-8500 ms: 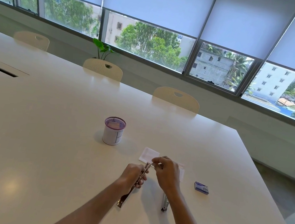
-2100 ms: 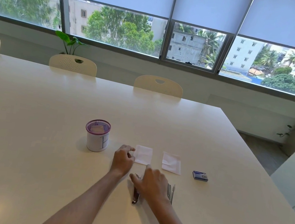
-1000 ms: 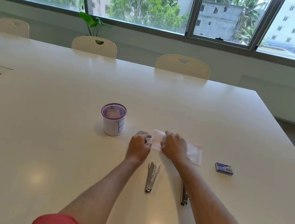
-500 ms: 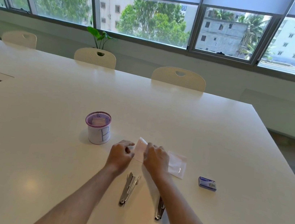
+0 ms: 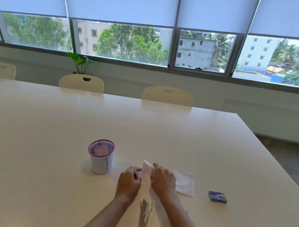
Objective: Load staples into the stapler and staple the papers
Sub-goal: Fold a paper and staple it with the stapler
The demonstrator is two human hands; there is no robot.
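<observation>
Purple-rimmed cup (image 5: 101, 156) left of hands (image 5: 146, 182); blue staple box (image 5: 217, 197) right

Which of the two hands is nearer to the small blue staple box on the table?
Right. The right hand rests on the papers, with the blue staple box further to its right; the left hand is beyond it, farther away.

Surface (image 5: 38, 184) wide open on the left and far side, free passage there. Obstacles cluster near centre: mesh cup (image 5: 101, 156) stands just left of the left hand (image 5: 128, 182), blocking a sideways sweep. Stapler (image 5: 144, 216) lies in the lane between both forearms. Right of the right hand (image 5: 163, 179): flat paper sheet (image 5: 185, 183), then staple box (image 5: 217, 197) near the right edge, clear gap between them. Chairs (image 5: 167, 95) line the far edge.
</observation>
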